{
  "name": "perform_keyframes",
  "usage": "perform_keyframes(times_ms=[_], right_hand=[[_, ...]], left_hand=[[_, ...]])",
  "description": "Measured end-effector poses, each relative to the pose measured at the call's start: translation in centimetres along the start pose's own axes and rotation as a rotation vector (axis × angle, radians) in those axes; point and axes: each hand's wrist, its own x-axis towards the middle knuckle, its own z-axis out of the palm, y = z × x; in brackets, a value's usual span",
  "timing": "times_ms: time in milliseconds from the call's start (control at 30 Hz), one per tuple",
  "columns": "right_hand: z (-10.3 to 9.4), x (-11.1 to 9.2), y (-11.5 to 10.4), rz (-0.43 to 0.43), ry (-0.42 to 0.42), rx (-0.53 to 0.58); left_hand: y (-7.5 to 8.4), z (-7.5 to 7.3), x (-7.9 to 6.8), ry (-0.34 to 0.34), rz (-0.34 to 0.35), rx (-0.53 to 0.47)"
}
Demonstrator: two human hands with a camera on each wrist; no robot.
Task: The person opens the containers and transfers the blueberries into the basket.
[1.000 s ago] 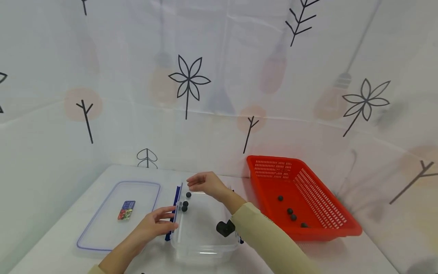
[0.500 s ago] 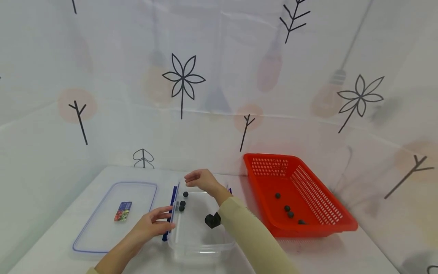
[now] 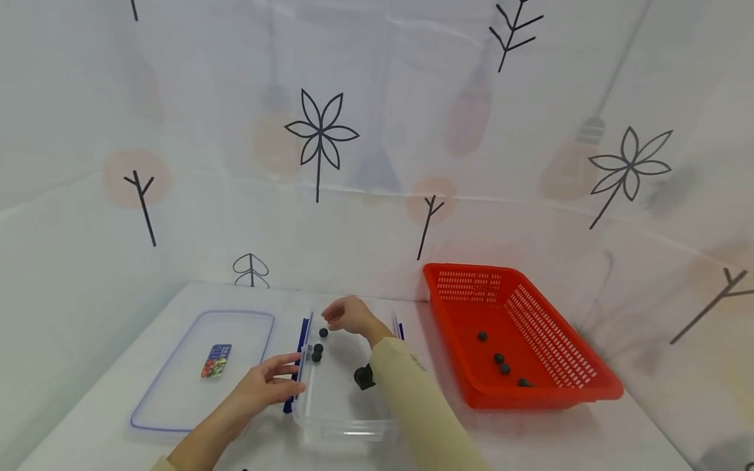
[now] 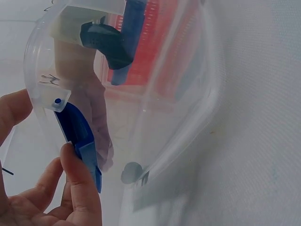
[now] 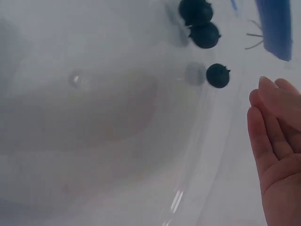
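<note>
A clear plastic container point(image 3: 344, 428) with blue side latches point(image 4: 77, 125) stands on the table. Three blueberries point(image 5: 218, 76) lie inside near its left wall, toward the far end. My left hand point(image 3: 268, 386) steadies the left side, the thumb at the rim. In the left wrist view, one fingertip point(image 4: 75, 165) touches a blue latch, and another digit meets the clear rim. My right hand point(image 3: 352, 315) hovers over the far end close to the farthest blueberry, its fingers together and loosely bent. Nothing shows in its palm in the right wrist view.
A red slotted basket point(image 3: 544, 394) with several more blueberries stands to the right of the container. Flat on the left lies a clear lid point(image 3: 171, 399) with a coloured label point(image 3: 216, 360). Behind the table hangs a patterned cloth point(image 3: 377, 118).
My right hand has dipped slightly, its fingertips now pointing lower toward the farthest blueberry. My left hand stays at the container's side, and the blueberries have not moved.
</note>
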Motion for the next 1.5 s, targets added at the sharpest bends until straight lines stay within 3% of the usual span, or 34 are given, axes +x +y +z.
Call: perform_keyframes(times_ms=[200,400,700,900,1267,1500], right_hand=[[0.4,0.2,0.8,-0.062,-0.067,-0.136],[0.7,-0.1,1.0,-0.050,-0.098,-0.201],[1.0,0.2,1.4,-0.003,-0.127,-0.217],[1.0,0.3,1.4,-0.028,-0.151,-0.234],[1.1,0.1,1.1,0.001,-0.156,-0.288],[0.6,-0.1,0.5,-0.037,-0.128,-0.185]], left_hand=[[0.2,0.1,-0.2,-0.005,0.025,-0.006],[0.2,0.1,-0.3,-0.023,0.033,-0.020],[0.0,0.1,-0.2,-0.024,0.038,-0.016],[0.0,0.1,-0.2,-0.017,0.036,-0.012],[-0.2,0.0,-0.2,-0.011,0.027,-0.015],[0.0,-0.1,-0.3,-0.016,0.034,-0.012]])
